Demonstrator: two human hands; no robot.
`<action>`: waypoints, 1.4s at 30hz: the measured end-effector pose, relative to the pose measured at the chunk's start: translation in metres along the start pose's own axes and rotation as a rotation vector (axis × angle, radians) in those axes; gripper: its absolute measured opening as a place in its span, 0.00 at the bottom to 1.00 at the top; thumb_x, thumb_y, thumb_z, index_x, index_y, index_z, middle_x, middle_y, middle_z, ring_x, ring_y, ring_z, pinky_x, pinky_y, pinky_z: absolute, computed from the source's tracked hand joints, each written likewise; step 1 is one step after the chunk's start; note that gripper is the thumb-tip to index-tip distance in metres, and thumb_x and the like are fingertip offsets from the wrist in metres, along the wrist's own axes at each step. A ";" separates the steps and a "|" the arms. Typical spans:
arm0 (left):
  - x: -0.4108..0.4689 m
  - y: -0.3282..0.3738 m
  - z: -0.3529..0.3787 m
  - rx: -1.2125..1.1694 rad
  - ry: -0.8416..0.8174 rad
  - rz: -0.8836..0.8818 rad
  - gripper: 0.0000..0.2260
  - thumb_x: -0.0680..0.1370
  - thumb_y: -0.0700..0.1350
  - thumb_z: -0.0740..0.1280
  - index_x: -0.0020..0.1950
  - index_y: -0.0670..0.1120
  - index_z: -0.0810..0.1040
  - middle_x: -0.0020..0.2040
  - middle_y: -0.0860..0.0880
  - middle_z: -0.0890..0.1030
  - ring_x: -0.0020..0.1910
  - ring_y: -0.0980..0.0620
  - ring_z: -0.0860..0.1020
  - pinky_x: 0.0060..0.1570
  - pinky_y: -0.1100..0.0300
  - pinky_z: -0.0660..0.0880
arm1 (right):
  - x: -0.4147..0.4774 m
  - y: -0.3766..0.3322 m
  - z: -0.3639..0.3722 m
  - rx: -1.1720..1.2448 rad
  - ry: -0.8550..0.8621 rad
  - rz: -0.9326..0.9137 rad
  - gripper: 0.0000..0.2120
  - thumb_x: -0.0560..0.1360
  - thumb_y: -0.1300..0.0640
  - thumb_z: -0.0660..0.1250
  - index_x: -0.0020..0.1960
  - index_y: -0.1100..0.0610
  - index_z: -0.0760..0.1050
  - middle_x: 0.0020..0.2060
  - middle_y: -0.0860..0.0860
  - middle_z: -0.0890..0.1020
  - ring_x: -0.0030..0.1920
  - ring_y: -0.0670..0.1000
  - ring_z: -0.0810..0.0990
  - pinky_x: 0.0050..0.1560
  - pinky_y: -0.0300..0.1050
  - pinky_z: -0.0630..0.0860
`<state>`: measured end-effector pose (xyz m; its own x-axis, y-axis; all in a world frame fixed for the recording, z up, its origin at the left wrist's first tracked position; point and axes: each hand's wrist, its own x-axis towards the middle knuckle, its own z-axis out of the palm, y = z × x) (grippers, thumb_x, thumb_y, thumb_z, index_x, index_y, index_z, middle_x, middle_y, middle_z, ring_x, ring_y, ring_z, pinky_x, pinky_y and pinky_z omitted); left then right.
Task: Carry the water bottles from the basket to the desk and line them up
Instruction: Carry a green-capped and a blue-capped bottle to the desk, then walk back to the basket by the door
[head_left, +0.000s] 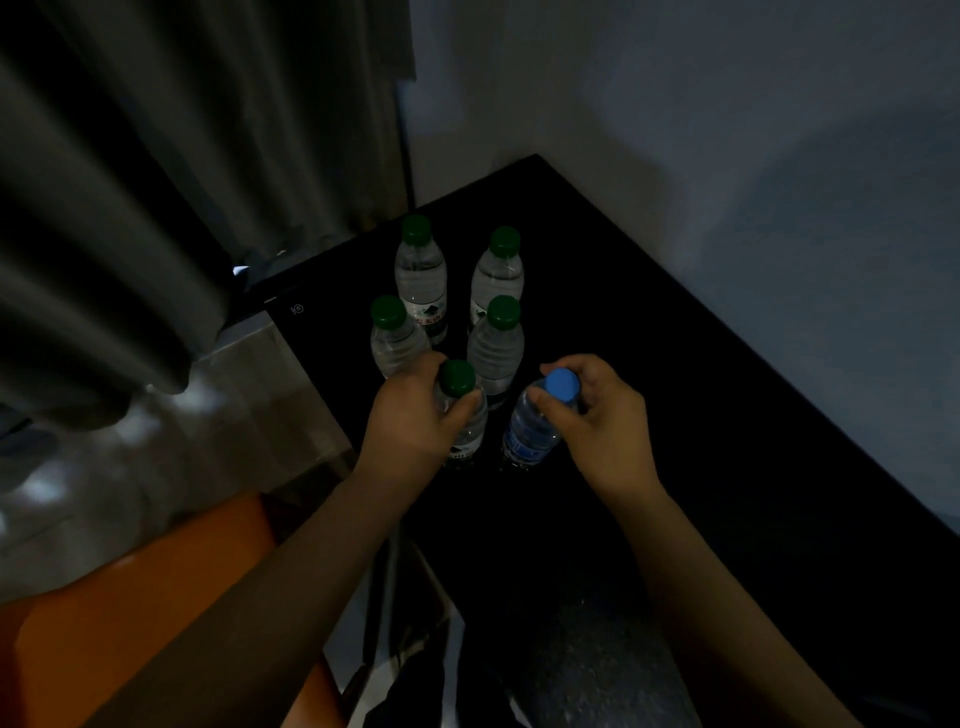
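Note:
Several clear water bottles with green caps stand in two rows on the black desk (675, 364); one is at the far left (420, 275), another at the far right (498, 275). My left hand (410, 410) grips the neck of a green-capped bottle (465, 415) at the near end of the left row. My right hand (597, 410) pinches the neck of a blue-capped bottle (535, 426) with a blue label at the near end of the right row. Both bottles stand upright on the desk. The basket is out of view.
A grey curtain (156, 208) hangs at the left beside the desk's far corner. A white wall (727, 130) runs behind the desk. An orange seat (130, 623) sits at the lower left over a pale tiled floor (156, 457). The room is dim.

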<state>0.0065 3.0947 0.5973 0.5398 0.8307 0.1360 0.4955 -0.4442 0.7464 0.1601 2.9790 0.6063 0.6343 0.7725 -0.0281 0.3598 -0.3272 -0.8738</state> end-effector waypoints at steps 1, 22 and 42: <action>0.000 0.000 0.000 -0.001 0.000 0.003 0.13 0.72 0.46 0.73 0.49 0.39 0.76 0.39 0.49 0.73 0.38 0.51 0.72 0.35 0.64 0.61 | 0.000 -0.001 0.000 -0.018 0.001 -0.006 0.11 0.73 0.51 0.71 0.53 0.51 0.75 0.48 0.47 0.81 0.47 0.43 0.81 0.47 0.41 0.81; 0.018 0.034 -0.031 0.185 -0.322 0.017 0.17 0.74 0.44 0.71 0.58 0.38 0.72 0.54 0.39 0.76 0.53 0.41 0.76 0.50 0.51 0.75 | -0.076 -0.022 -0.050 -0.707 -0.378 0.158 0.17 0.74 0.49 0.70 0.61 0.51 0.74 0.54 0.49 0.78 0.52 0.47 0.77 0.50 0.39 0.75; -0.045 0.091 -0.046 0.401 -0.788 0.502 0.16 0.77 0.49 0.66 0.61 0.44 0.71 0.54 0.46 0.76 0.52 0.48 0.75 0.49 0.57 0.73 | -0.143 -0.030 -0.090 -0.689 -0.252 0.415 0.15 0.71 0.47 0.71 0.56 0.41 0.73 0.40 0.37 0.71 0.38 0.35 0.72 0.36 0.31 0.69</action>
<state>-0.0039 3.0323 0.6889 0.9714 0.1239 -0.2025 0.2015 -0.8810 0.4280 0.1201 2.8289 0.6802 0.6649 0.5879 -0.4608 0.5203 -0.8071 -0.2790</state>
